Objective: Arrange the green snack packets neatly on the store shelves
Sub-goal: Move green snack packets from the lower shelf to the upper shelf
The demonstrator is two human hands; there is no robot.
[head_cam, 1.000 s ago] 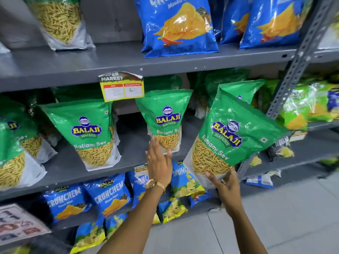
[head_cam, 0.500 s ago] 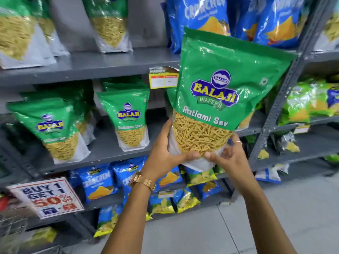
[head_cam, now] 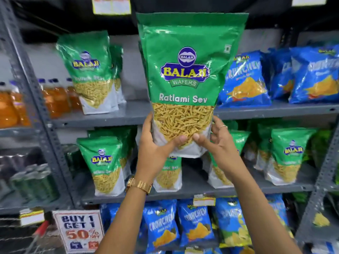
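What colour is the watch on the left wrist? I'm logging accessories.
Gold, a metal-link watch, clearest in the head view, the only one.

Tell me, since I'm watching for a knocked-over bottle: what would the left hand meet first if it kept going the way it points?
Probably nothing but the held packet it grips. The left hand points up toward the upper shelf; the bottles stand well aside. Depth is unclear.

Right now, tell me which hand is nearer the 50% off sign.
Left. The left hand grips the held packet above the sign; the right hand grips its far side.
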